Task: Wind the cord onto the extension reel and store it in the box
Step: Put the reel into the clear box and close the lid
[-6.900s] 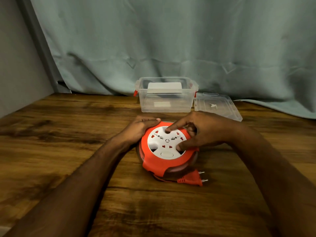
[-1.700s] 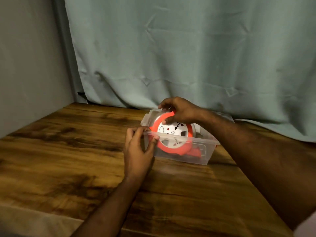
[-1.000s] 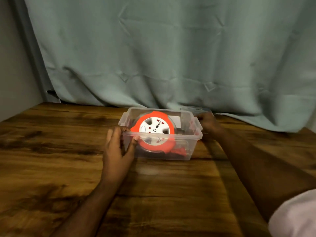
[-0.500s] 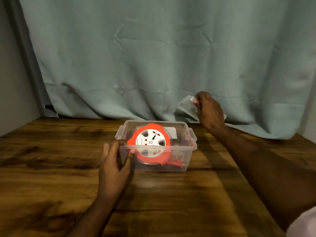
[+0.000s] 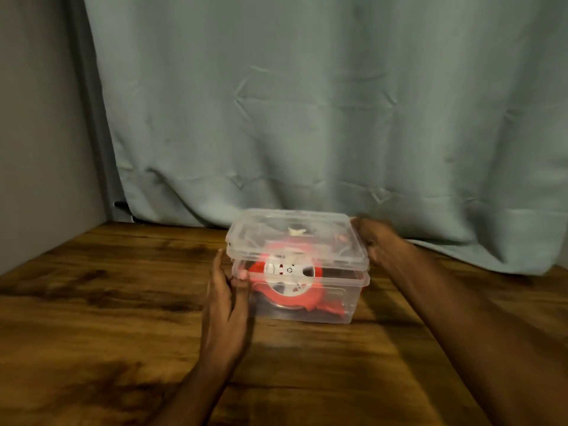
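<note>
Head view: lid now over the box

We log the lid point(image 5: 295, 238), lifted half a second ago, resting on the box point(image 5: 302, 298). Right hand point(image 5: 376, 241) grasps the lid's right edge; left hand point(image 5: 226, 295) braces the box's left wall. Reel point(image 5: 287, 284) inside. Latching remains, we judge.

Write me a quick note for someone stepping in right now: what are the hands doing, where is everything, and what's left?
Left hand: flat against the left end of the clear box, steadying it on the wooden table.
Right hand: gripping the right edge of the lid, which sits on top of the box; a gap shows along the front, so it does not look pressed shut.
Reel: inside the box, leaning, with its red plug at the front right.
Done: cord wound, reel stowed, lid placed on top.
Left: press the lid down and check that it is closed.
</note>
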Demonstrator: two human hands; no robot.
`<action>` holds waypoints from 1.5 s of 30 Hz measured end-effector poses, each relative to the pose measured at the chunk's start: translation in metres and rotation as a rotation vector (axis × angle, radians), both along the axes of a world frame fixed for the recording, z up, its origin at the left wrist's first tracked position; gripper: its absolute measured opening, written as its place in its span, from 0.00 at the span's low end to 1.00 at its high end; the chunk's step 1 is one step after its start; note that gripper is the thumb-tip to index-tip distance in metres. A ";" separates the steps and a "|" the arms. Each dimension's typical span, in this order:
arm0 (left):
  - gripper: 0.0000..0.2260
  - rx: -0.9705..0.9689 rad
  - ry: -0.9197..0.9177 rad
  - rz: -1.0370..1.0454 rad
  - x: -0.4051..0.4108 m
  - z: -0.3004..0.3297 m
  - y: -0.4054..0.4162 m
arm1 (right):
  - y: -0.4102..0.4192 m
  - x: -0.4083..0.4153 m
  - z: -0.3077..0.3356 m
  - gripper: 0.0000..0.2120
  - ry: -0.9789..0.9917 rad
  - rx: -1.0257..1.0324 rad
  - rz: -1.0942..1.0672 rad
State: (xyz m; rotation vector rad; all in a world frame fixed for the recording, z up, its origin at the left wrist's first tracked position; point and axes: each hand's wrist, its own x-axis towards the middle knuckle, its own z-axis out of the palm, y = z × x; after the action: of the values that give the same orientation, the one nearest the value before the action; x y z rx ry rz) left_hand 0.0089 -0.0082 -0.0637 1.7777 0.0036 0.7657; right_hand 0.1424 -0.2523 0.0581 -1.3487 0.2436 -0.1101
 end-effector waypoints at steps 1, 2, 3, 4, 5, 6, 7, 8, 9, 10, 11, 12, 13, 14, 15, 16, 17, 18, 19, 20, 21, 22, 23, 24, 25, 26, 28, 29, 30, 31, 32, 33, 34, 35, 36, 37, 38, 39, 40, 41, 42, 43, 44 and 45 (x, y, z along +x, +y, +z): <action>0.36 -0.016 -0.005 -0.006 0.000 0.000 0.001 | 0.003 -0.004 -0.005 0.06 -0.021 -0.069 -0.007; 0.34 -0.031 -0.004 -0.014 -0.001 0.000 0.001 | 0.003 -0.007 -0.008 0.04 -0.040 -0.150 -0.038; 0.33 -0.044 -0.005 -0.022 -0.001 0.001 0.001 | 0.001 -0.006 -0.010 0.05 -0.054 -0.238 -0.108; 0.33 -0.051 -0.005 -0.028 -0.001 0.001 0.002 | -0.001 -0.004 -0.012 0.08 -0.064 -0.316 -0.170; 0.34 -0.053 -0.004 -0.035 -0.001 0.002 0.002 | 0.000 -0.002 -0.010 0.08 -0.070 -0.379 -0.196; 0.35 -0.051 -0.001 -0.038 -0.002 0.002 0.001 | 0.001 -0.004 -0.009 0.11 -0.064 -0.453 -0.188; 0.35 -0.046 0.000 -0.040 -0.003 0.003 0.001 | 0.003 -0.002 -0.008 0.17 -0.043 -0.531 -0.166; 0.36 -0.038 0.000 -0.042 -0.004 0.003 0.000 | 0.004 -0.001 -0.008 0.22 -0.015 -0.615 -0.138; 0.35 -0.031 0.006 -0.042 -0.005 0.004 0.000 | 0.006 -0.004 -0.007 0.23 0.009 -0.697 -0.120; 0.34 -0.025 0.013 -0.041 -0.006 0.004 0.000 | 0.008 -0.006 -0.007 0.23 0.034 -0.781 -0.111; 0.33 -0.014 0.014 -0.032 -0.005 0.003 0.000 | 0.009 -0.008 -0.007 0.21 0.046 -0.869 -0.106; 0.32 0.004 0.009 -0.011 -0.004 0.002 0.000 | 0.009 -0.009 -0.007 0.19 0.046 -0.960 -0.114; 0.32 0.029 0.007 0.020 -0.002 0.002 0.001 | 0.009 -0.010 -0.009 0.17 0.044 -1.035 -0.127; 0.33 0.056 0.006 0.052 -0.001 0.001 0.001 | 0.008 -0.011 -0.010 0.16 0.036 -1.083 -0.144; 0.34 0.075 0.006 0.081 -0.001 0.002 0.002 | 0.006 -0.012 -0.012 0.16 0.018 -1.115 -0.148; 0.35 0.081 0.003 0.104 0.000 0.003 0.001 | 0.004 -0.013 -0.013 0.17 0.006 -1.127 -0.140; 0.36 0.072 -0.003 0.129 0.000 0.005 0.002 | 0.002 -0.013 -0.014 0.18 -0.003 -1.139 -0.131; 0.37 0.050 -0.010 0.148 0.002 0.008 0.004 | 0.001 -0.014 -0.014 0.18 0.005 -1.149 -0.128; 0.37 0.030 -0.015 0.153 0.004 0.013 0.006 | 0.000 -0.014 -0.016 0.18 0.011 -1.164 -0.134; 0.35 0.025 -0.017 0.140 0.009 0.021 0.010 | -0.001 -0.014 -0.016 0.18 0.015 -1.181 -0.145; 0.31 0.050 0.000 0.109 0.016 0.031 0.015 | -0.001 -0.014 -0.018 0.18 0.023 -1.203 -0.161; 0.27 0.091 0.035 0.066 0.024 0.044 0.019 | 0.000 -0.017 -0.020 0.17 0.029 -1.231 -0.185; 0.23 0.130 0.094 0.012 0.033 0.060 0.022 | 0.002 -0.019 -0.020 0.16 0.029 -1.270 -0.207; 0.22 0.159 0.173 -0.046 0.041 0.073 0.022 | 0.004 -0.020 -0.022 0.15 0.023 -1.307 -0.223; 0.23 0.187 0.262 -0.086 0.049 0.085 0.021 | 0.005 -0.020 -0.023 0.14 0.015 -1.339 -0.229; 0.24 0.212 0.352 -0.110 0.057 0.093 0.019 | 0.006 -0.020 -0.023 0.13 0.003 -1.356 -0.226; 0.22 0.230 0.474 -0.140 0.070 0.099 0.015 | 0.007 -0.019 -0.023 0.13 -0.021 -1.365 -0.203; 0.20 0.224 0.497 -0.155 0.075 0.098 0.014 | 0.007 -0.020 -0.023 0.12 -0.028 -1.361 -0.183; 0.19 0.213 0.505 -0.154 0.080 0.097 0.014 | 0.007 -0.020 -0.023 0.12 -0.038 -1.351 -0.161; 0.18 0.215 0.511 -0.140 0.083 0.096 0.015 | 0.008 -0.020 -0.022 0.13 -0.049 -1.345 -0.140; 0.18 0.236 0.513 -0.120 0.087 0.095 0.016 | 0.008 -0.019 -0.021 0.13 -0.060 -1.335 -0.114; 0.17 0.266 0.520 -0.107 0.091 0.095 0.020 | 0.008 -0.017 -0.020 0.14 -0.065 -1.318 -0.092; 0.17 0.301 0.531 -0.101 0.096 0.094 0.023 | 0.008 -0.013 -0.020 0.15 -0.060 -1.294 -0.073; 0.16 0.339 0.540 -0.094 0.100 0.094 0.025 | 0.008 -0.011 -0.018 0.16 -0.056 -1.273 -0.057; 0.16 0.368 0.553 -0.082 0.103 0.094 0.025 | 0.008 -0.008 -0.018 0.17 -0.044 -1.250 -0.035; 0.15 0.392 0.568 -0.069 0.106 0.093 0.024 | 0.007 -0.005 -0.017 0.16 -0.032 -1.229 -0.018; 0.16 0.408 0.583 -0.055 0.110 0.091 0.023 | 0.007 -0.003 -0.018 0.16 -0.023 -1.215 0.000; 0.16 0.441 0.599 -0.050 0.113 0.089 0.022 | 0.005 -0.002 -0.020 0.16 -0.031 -1.210 0.011; 0.16 0.494 0.622 -0.050 0.112 0.088 0.020 | 0.004 -0.001 -0.022 0.16 -0.050 -1.208 0.010; 0.17 0.566 0.636 -0.049 0.112 0.090 0.018 | 0.002 -0.001 -0.025 0.17 -0.069 -1.200 0.003; 0.19 0.609 0.634 -0.050 0.112 0.091 0.018 | 0.000 -0.001 -0.025 0.17 -0.077 -1.185 -0.009; 0.21 0.615 0.646 -0.050 0.109 0.095 0.017 | -0.001 -0.001 -0.024 0.16 -0.075 -1.170 -0.010; 0.22 0.649 0.642 -0.046 0.106 0.098 0.016 | -0.002 0.000 -0.021 0.14 -0.065 -1.157 0.005; 0.24 0.745 0.641 -0.038 0.102 0.101 0.014 | -0.003 0.001 -0.018 0.12 -0.055 -1.126 0.025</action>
State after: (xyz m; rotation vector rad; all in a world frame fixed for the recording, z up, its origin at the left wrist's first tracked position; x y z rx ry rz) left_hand 0.1111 0.0055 0.0371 2.6618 0.1250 0.1231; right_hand 0.1436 -0.2550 0.0397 -2.4610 0.1059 -0.2886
